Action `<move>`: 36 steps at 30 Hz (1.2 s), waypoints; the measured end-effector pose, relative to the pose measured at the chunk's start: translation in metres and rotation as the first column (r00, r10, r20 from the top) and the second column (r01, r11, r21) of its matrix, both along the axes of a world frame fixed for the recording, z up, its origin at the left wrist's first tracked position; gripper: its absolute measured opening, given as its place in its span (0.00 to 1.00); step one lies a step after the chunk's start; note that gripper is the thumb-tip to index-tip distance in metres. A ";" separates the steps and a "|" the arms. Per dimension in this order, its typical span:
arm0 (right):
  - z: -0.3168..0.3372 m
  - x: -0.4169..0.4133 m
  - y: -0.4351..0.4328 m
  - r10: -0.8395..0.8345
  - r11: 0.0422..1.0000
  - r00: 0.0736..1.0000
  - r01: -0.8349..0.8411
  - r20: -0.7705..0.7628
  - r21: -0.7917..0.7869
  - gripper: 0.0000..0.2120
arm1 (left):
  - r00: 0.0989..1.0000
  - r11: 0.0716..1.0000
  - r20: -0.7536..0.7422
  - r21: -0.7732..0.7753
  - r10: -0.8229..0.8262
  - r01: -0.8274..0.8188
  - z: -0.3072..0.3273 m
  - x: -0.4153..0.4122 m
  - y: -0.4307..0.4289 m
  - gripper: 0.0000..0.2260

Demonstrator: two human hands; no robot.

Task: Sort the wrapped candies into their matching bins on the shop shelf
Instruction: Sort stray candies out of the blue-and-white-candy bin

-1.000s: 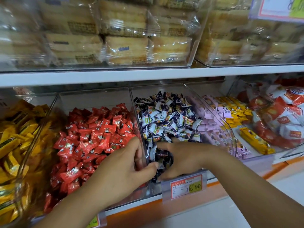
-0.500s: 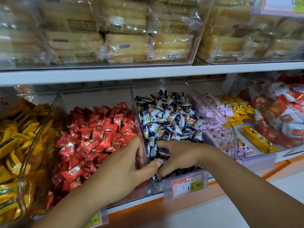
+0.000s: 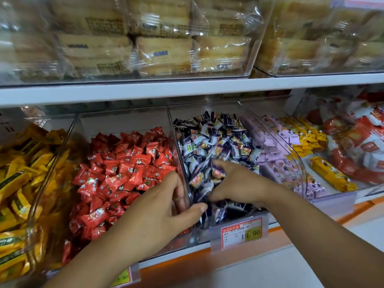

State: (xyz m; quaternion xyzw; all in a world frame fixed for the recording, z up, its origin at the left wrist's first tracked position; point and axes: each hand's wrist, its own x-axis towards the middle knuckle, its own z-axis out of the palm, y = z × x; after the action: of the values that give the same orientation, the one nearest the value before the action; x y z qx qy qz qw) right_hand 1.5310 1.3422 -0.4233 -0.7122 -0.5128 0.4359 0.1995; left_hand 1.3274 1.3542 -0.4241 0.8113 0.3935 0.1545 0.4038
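Note:
Clear bins stand side by side on the shelf. One holds red wrapped candies (image 3: 124, 163); the bin to its right holds dark blue and white wrapped candies (image 3: 218, 138). My left hand (image 3: 164, 206) grips the clear wall (image 3: 178, 146) between these two bins, fingers on the red side and thumb on the blue side. My right hand (image 3: 236, 183) is inside the blue and white bin, its fingers curled round a small bunch of those candies (image 3: 216, 173) near the bin's front.
A bin of yellow wrapped candies (image 3: 20, 173) sits at far left. To the right are purple candies (image 3: 270, 152), yellow bars (image 3: 328, 173) and red and white packets (image 3: 363, 146). A price tag (image 3: 241, 231) hangs on the shelf edge. Wrapped cakes (image 3: 162, 53) fill the shelf above.
My right hand has shifted slightly back and up in the blue and white bin, gathering candies in its fingers. My left hand stays on the divider wall.

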 end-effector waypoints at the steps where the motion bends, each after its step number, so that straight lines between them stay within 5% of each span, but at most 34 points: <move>1: 0.003 0.002 0.001 -0.072 0.995 0.997 0.075 -0.036 0.065 0.43 | 1.000 1.000 0.000 -0.001 0.003 -0.003 0.000 0.000 0.000 0.20; 6: 0.020 0.016 0.017 -0.204 0.924 0.978 0.210 -0.052 0.320 0.41 | 1.000 1.000 0.016 -0.005 0.006 -0.006 -0.001 0.001 -0.001 0.19; 11: 0.029 0.024 0.027 -0.160 0.873 0.985 0.111 0.063 0.475 0.28 | 1.000 1.000 0.031 -0.005 0.004 -0.004 0.000 0.001 0.000 0.21; 14: 0.036 0.035 0.024 -0.137 0.875 0.973 0.032 0.184 0.484 0.30 | 0.999 1.000 0.035 -0.018 0.009 -0.008 0.001 0.001 0.000 0.21; 17: 0.051 0.046 0.011 -0.065 0.929 0.947 -0.057 0.313 0.365 0.29 | 1.000 1.000 0.029 -0.016 0.009 -0.008 0.001 0.001 0.000 0.21; 21: 0.066 0.043 -0.009 0.067 0.959 0.870 -0.191 0.488 0.210 0.08 | 1.000 1.000 0.027 -0.011 0.011 -0.010 0.002 0.002 -0.001 0.23; 23: 0.061 0.034 -0.016 0.258 0.956 0.845 -0.294 0.468 0.003 0.04 | 1.000 1.000 0.027 0.007 0.008 -0.008 0.002 0.002 -0.002 0.23; 27: 0.027 0.017 -0.014 0.614 0.787 0.678 -0.493 0.404 -0.370 0.21 | 1.000 1.000 0.003 0.030 0.006 -0.006 0.003 0.003 -0.002 0.23; 36: -0.001 0.010 0.003 0.608 0.767 0.767 -0.502 0.204 -0.400 0.33 | 1.000 1.000 0.015 0.009 0.016 -0.016 0.001 0.004 -0.001 0.21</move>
State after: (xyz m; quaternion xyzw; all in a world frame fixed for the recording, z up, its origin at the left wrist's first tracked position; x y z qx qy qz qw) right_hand 1.5412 1.3450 -0.4245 -0.6092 -0.6497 0.4307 -0.1459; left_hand 1.3317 1.3532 -0.4231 0.8087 0.3964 0.1658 0.4018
